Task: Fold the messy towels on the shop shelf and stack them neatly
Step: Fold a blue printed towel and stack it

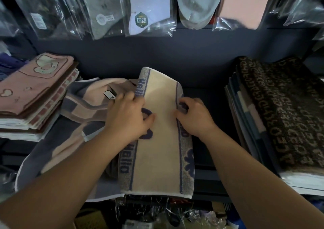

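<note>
Head view of a shop shelf (201, 59). The cream towel (157, 137), folded lengthwise with blue "Hallo" borders, lies at centre on the shelf, its near end at the shelf's front edge. The left hand (128, 115) curls its fingers over the towel's left border, thumb pressed on the top face. The right hand (194, 118) pinches the right border with bent fingers. Left of the cream towel, and partly under it, lies a rumpled pink-and-grey towel (84, 109); further left, a pink folded stack (33, 92). Right of it, apart, a dark brown lettered stack (284, 113). Above and behind it hang bagged socks (143, 10).
</note>
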Tool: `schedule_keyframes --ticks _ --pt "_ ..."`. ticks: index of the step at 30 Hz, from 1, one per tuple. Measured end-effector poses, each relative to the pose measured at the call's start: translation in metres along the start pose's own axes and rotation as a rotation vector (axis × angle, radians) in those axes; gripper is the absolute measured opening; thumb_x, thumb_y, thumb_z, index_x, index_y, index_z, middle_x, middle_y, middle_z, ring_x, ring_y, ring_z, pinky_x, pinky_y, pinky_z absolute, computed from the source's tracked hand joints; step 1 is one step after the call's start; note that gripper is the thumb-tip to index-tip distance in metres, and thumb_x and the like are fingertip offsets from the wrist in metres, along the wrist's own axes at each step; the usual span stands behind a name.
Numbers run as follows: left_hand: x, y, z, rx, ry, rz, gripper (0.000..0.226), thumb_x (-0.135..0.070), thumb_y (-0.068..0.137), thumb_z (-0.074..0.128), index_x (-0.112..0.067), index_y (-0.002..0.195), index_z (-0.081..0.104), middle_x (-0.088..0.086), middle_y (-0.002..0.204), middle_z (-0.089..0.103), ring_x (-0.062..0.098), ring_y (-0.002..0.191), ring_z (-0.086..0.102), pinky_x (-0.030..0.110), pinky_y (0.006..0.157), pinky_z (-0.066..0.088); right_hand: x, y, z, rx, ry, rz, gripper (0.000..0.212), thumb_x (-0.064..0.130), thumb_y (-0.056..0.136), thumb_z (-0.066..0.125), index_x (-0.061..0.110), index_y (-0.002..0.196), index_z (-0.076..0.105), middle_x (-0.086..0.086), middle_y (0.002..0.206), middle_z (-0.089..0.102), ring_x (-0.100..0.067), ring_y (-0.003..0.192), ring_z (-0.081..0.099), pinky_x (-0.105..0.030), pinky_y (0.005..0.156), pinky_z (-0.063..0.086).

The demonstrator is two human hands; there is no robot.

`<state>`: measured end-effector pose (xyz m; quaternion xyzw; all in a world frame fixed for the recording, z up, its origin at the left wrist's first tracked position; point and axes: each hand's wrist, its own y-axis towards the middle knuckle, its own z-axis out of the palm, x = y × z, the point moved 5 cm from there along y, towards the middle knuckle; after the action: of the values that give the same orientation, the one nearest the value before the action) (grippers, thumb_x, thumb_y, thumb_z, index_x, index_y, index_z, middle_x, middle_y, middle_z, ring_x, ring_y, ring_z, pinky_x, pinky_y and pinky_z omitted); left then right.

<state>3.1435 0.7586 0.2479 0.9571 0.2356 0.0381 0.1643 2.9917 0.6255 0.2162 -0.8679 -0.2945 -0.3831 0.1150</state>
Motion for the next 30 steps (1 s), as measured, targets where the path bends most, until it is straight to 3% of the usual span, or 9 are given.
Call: schedule_keyframes --ticks 5,10,12,15,18,22,24,27,30 --pt "0.003 0.049 -0.004 0.034 -0.141 -0.107 0.068 -0.056 0.084 0.061 -0.019 0.139 0.044 0.011 0.131 0.047 0.036 0.115 0.05 0.046 0.091 0.044 -0.003 0.031 0.012 -0.004 0.153 0.11 0.044 0.028 0.098 0.057 0.018 0.14 0.057 -0.008 0.132 0.058 -0.017 0.109 0.057 -0.023 0.088 0.039" --pt "0.018 0.079 0.03 0.192 -0.415 -0.298 0.04 -0.037 0.088 0.062 -0.012 0.118 0.053 0.009 0.112 0.063 0.028 0.097 0.061 0.038 0.082 0.051 -0.013 0.043 0.012 -0.076 0.063 0.134 0.029 0.027 0.097 0.061 0.006 0.083 0.075 -0.008 0.085 0.072 -0.022 0.082 0.065 -0.026 0.069 0.043" --pt "0.028 0.079 0.039 0.242 -0.61 -0.411 0.039 -0.032 0.086 0.066 -0.013 0.118 0.055 0.006 0.108 0.065 0.024 0.094 0.063 0.039 0.084 0.053 -0.016 0.048 0.012 -0.068 0.003 0.135 0.023 0.028 0.092 0.067 0.013 0.075 0.071 -0.006 0.088 0.073 -0.021 0.085 0.066 -0.026 0.072 0.046" --pt "0.038 0.078 0.044 0.295 -0.835 -0.519 0.037 -0.025 0.084 0.07 -0.017 0.118 0.056 0.004 0.106 0.066 0.023 0.094 0.064 0.042 0.088 0.054 -0.019 0.057 0.013 -0.063 -0.028 0.158 0.014 0.035 0.087 0.072 0.025 0.084 0.064 -0.001 0.093 0.069 -0.02 0.09 0.065 -0.025 0.073 0.045" --pt "0.041 0.083 0.04 0.33 -0.929 -0.53 0.041 -0.017 0.085 0.072 -0.02 0.122 0.056 0.001 0.105 0.065 0.017 0.092 0.063 0.031 0.074 0.051 -0.016 0.066 0.017 -0.048 -0.01 0.161 0.028 0.033 0.085 0.072 0.019 0.109 0.067 -0.001 0.096 0.067 -0.02 0.092 0.063 -0.028 0.077 0.049" --pt "0.033 0.081 0.027 0.328 -0.988 -0.46 0.04 -0.013 0.089 0.064 -0.031 0.123 0.051 -0.007 0.102 0.061 0.012 0.093 0.06 0.028 0.071 0.047 -0.01 0.079 0.02 -0.046 0.211 0.224 0.021 0.028 0.088 0.064 0.008 0.088 0.07 -0.01 0.087 0.069 -0.027 0.085 0.065 -0.036 0.075 0.052" --pt "0.03 0.077 0.019 0.261 -1.028 -0.42 0.035 -0.01 0.089 0.059 -0.033 0.114 0.053 -0.006 0.104 0.064 0.014 0.097 0.062 0.032 0.08 0.051 -0.01 0.081 0.019 -0.064 0.351 0.287 0.034 0.038 0.092 0.064 0.007 0.077 0.065 -0.01 0.079 0.068 -0.027 0.079 0.065 -0.038 0.072 0.052" --pt "0.027 0.069 0.004 0.194 -1.151 -0.382 0.036 -0.004 0.088 0.057 -0.037 0.103 0.059 0.0 0.108 0.068 0.019 0.101 0.065 0.04 0.091 0.052 -0.007 0.078 0.016 -0.042 0.419 0.319 0.052 0.06 0.09 0.062 0.009 0.086 0.07 -0.008 0.087 0.072 -0.024 0.082 0.068 -0.04 0.078 0.057" --pt "0.025 0.062 -0.007 0.18 -1.326 -0.375 0.042 0.002 0.089 0.058 -0.036 0.104 0.062 0.0 0.107 0.071 0.018 0.098 0.068 0.039 0.088 0.055 0.002 0.068 0.014 0.049 0.624 0.339 0.056 0.069 0.083 0.064 0.017 0.103 0.072 -0.003 0.099 0.075 -0.021 0.091 0.071 -0.04 0.085 0.059"
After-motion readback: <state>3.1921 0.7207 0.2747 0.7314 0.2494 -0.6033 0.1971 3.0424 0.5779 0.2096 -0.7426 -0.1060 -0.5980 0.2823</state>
